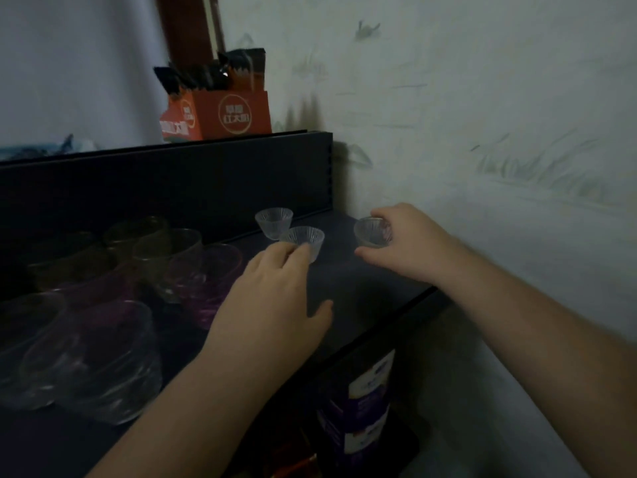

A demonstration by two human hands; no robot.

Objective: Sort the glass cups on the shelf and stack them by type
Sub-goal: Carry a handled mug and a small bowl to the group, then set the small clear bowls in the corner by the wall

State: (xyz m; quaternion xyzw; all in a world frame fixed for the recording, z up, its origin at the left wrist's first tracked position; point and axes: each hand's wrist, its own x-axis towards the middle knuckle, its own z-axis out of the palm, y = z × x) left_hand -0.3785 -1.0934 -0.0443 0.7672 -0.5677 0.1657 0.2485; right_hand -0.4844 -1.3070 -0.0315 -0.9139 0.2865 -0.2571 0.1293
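I stand at a dark shelf [348, 281] set against a pale, scuffed wall [482, 115], looking down at both my bare forearms reaching over it.

My right hand [400, 243] grips a small clear ribbed glass cup [367, 232] near the wall, its fingers curled over the far rim and its thumb below the base. The cup seems to sit on or just above the shelf; I cannot tell which. My left hand [272, 291] reaches for a second small clear ribbed cup [305, 239]; its fingertips touch the near side of that cup, the thumb spread well apart, so this grip is wide and holds nothing yet. A third small ribbed cup [274, 220] stands just behind the second, by the shelf's raised back panel.

To the left, in dim light, stand larger glasses: brownish tumblers [151, 243] at the back, purple-tinted glasses [206, 270] just in front of them, and big clear glass bowls [93, 360] nearest me. They seem loosely grouped by colour, though blur hides whether any are nested.

I judge the sorting to be partly done at best: the three small cups are close together but stand singly, not stacked. Nesting them looks like the step in hand, with the larger glasses probably left to stack.

On the ledge above sits an orange cardboard box of dark sachets [220, 112].
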